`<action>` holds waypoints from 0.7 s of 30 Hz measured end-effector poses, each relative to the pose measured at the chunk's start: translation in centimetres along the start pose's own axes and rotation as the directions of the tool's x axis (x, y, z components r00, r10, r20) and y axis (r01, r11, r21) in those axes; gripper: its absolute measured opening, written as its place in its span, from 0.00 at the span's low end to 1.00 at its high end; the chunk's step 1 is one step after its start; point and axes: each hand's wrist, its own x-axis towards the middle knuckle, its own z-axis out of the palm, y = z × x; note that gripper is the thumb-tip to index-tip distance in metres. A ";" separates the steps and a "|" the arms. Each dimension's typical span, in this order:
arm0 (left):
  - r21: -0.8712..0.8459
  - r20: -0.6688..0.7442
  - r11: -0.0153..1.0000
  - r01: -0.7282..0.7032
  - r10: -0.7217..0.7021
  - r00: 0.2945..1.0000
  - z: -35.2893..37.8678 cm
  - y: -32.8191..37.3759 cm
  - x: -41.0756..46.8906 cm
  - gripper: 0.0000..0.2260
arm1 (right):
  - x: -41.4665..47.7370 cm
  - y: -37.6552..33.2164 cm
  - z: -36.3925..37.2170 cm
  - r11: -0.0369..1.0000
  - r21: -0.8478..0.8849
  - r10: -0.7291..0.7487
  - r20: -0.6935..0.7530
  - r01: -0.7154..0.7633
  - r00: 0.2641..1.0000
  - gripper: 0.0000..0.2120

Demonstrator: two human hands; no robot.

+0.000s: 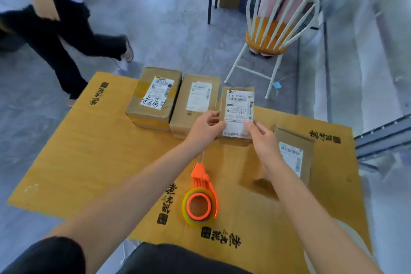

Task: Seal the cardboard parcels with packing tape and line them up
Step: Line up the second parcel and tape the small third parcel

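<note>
The left hand (204, 129) and right hand (262, 138) pinched the third parcel (239, 104), aligning it; fetching the loose parcel (293, 153) right of the grip seemed next.

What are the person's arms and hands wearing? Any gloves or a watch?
No gloves: the left hand and right hand are bare, with no rings or watch showing. A short black sleeve covers the top of the left arm. The right arm is bare as far as the picture shows.
</note>
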 end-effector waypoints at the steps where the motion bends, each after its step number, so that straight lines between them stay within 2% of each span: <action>1: 0.048 -0.031 0.999 0.002 0.000 1.000 0.2 -0.3 1.0 0.15 | 0.9 0.2 0.1 1.000 -0.009 0.011 0.004 -0.011 1.000 0.19; 5: 0.155 -0.134 0.988 0.005 0.016 0.991 0.9 -1.9 4.0 0.18 | 4.3 1.7 1.0 0.998 -0.062 0.028 0.025 -0.027 0.999 0.21; 10: 0.339 -0.205 0.940 -0.029 0.104 0.973 1.4 -3.2 5.9 0.14 | 7.1 3.0 2.0 0.992 -0.108 0.079 0.073 -0.071 0.994 0.27; 14: 0.350 -0.247 0.936 0.033 0.058 0.967 1.7 -3.7 6.6 0.09 | 7.9 3.8 3.0 0.991 -0.127 0.051 0.108 -0.037 0.993 0.30; 17: 0.337 -0.282 0.939 0.070 0.030 0.959 2.1 -3.6 6.7 0.05 | 8.1 4.1 2.7 0.994 -0.108 0.030 0.092 -0.020 0.995 0.28; 21: 0.376 -0.272 0.922 0.096 0.010 0.962 2.2 -3.2 6.7 0.07 | 7.5 3.8 1.5 0.989 -0.149 0.039 0.138 -0.019 0.990 0.20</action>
